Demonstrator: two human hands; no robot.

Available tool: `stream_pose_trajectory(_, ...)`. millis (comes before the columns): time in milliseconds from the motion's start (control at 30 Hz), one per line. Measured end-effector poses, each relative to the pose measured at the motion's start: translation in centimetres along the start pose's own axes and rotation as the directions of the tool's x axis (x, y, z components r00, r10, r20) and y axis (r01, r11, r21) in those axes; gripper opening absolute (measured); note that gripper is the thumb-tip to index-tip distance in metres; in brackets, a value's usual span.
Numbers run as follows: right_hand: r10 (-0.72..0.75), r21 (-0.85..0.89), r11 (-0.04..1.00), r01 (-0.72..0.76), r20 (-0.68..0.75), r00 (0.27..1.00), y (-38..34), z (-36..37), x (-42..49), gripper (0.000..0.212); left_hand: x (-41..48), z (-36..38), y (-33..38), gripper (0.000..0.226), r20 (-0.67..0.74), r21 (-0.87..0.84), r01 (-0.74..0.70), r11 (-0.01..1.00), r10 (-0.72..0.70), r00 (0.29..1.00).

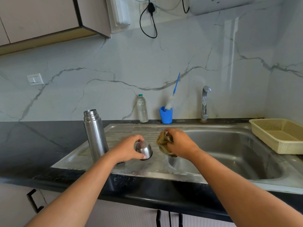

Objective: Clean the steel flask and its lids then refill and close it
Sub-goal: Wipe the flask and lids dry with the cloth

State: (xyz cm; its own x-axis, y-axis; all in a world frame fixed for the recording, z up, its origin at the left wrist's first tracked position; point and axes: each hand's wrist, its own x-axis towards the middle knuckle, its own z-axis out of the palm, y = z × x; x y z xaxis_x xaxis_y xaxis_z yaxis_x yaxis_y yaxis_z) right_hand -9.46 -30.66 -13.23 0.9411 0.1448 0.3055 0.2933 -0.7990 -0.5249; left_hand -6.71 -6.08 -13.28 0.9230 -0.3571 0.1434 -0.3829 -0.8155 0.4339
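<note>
The steel flask [95,136] stands upright and uncapped on the left end of the steel drainboard [131,130]. My left hand [127,149] grips the steel cup lid [145,150], tilted on its side just above the drainboard, right of the flask. My right hand [179,144] clutches a crumpled brownish cloth [163,143] close to the lid, at the left rim of the sink basin [237,154]. A small dark part shows under my left wrist; I cannot tell what it is.
A clear water bottle [142,108] and a blue cup [166,114] holding a bottle brush [176,84] stand against the marble wall. The tap [205,104] rises behind the basin. A beige plastic basket [278,135] sits at the right. Black countertop [41,145] stretches left.
</note>
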Motion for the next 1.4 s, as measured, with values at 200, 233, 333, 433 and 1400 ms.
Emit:
stream_pose_trajectory(200,0.146,0.239,0.964,-0.114,-0.122,0.982,3.6,-2.8,0.9,0.024,3.9,2.7,4.1,0.057,-0.146,-0.364,-0.064,0.929,0.011,0.989)
stream_pose_trajectory(233,0.174,0.296,0.947,-0.126,-0.142,0.974,4.5,-3.3,1.2,0.025,4.8,3.4,4.9,0.056,-0.155,-0.418,-0.063,0.906,-0.003,0.988)
stream_pose_trajectory(333,0.287,0.53,0.835,-0.147,-0.192,0.938,7.0,-4.2,2.0,0.023,7.7,5.6,7.3,0.051,-0.153,-0.564,-0.034,0.825,-0.064,0.986)
stream_pose_trajectory(433,0.4,0.74,0.658,-0.137,-0.19,0.897,9.6,-4.0,2.4,0.027,10.5,7.7,9.7,0.05,-0.084,-0.8,-0.001,0.601,-0.111,0.99)
stream_pose_trajectory(1400,0.172,0.693,0.72,0.039,-0.232,0.958,12.9,-3.2,3.1,0.03,15.2,12.2,14.5,0.029,-0.114,-0.922,-0.11,0.371,0.012,0.993)
